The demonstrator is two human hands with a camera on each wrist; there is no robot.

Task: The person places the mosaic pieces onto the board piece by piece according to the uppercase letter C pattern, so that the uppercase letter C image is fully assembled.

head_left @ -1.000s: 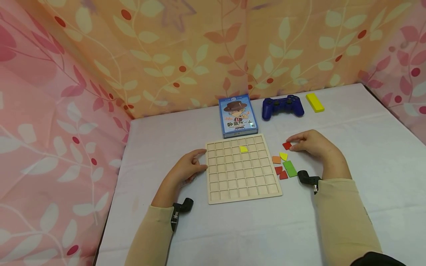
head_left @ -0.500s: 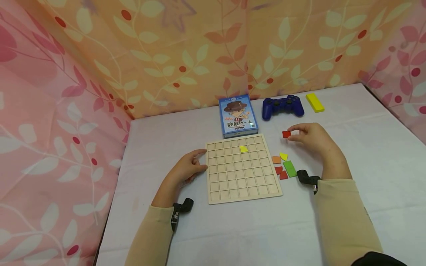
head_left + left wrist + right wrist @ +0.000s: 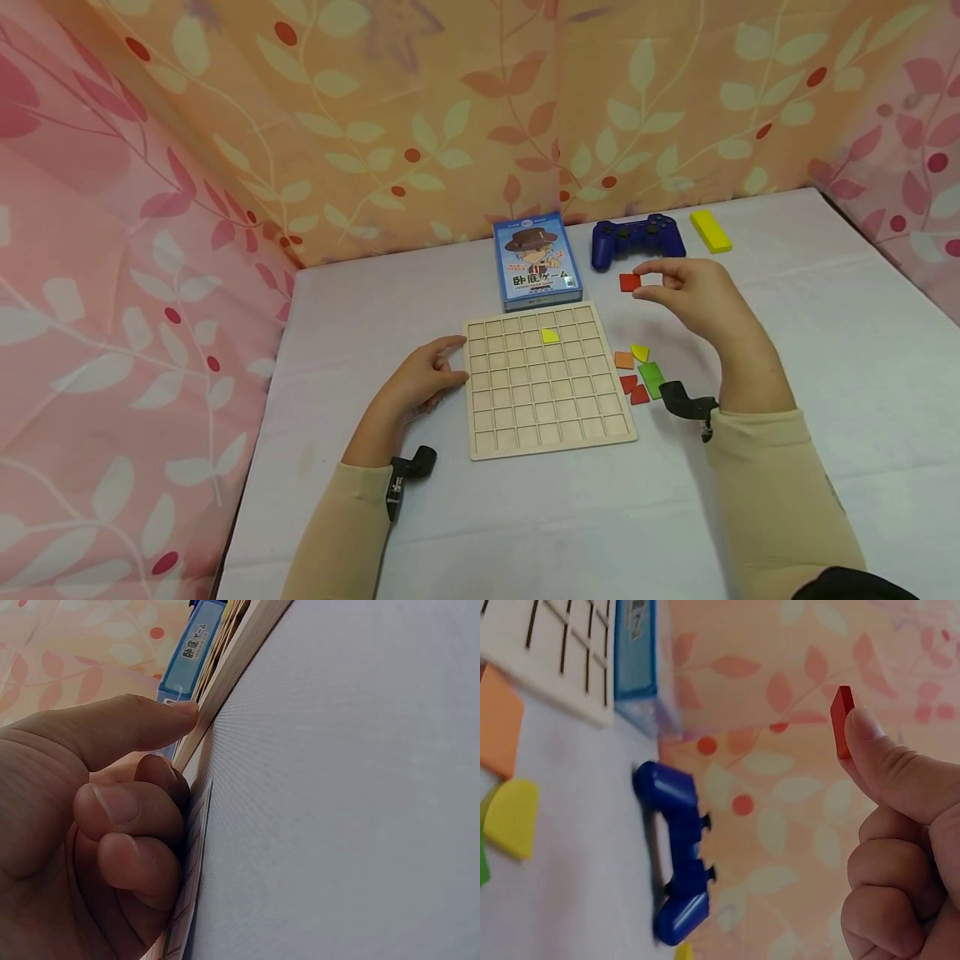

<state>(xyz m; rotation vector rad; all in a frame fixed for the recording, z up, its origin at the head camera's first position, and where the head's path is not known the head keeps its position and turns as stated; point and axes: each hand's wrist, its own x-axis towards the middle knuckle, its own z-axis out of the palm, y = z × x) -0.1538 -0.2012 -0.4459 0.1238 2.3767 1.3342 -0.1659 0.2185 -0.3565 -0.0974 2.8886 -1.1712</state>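
Curtains edge our white counter; our raised right hand pinches a red tile, relaxed left hand touching the board.

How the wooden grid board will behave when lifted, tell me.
The wooden grid board is probably stiff: its edges look straight and it lies flat. It is likely light for its width, being thin. Tilted, it could shed the yellow piece lying on it.
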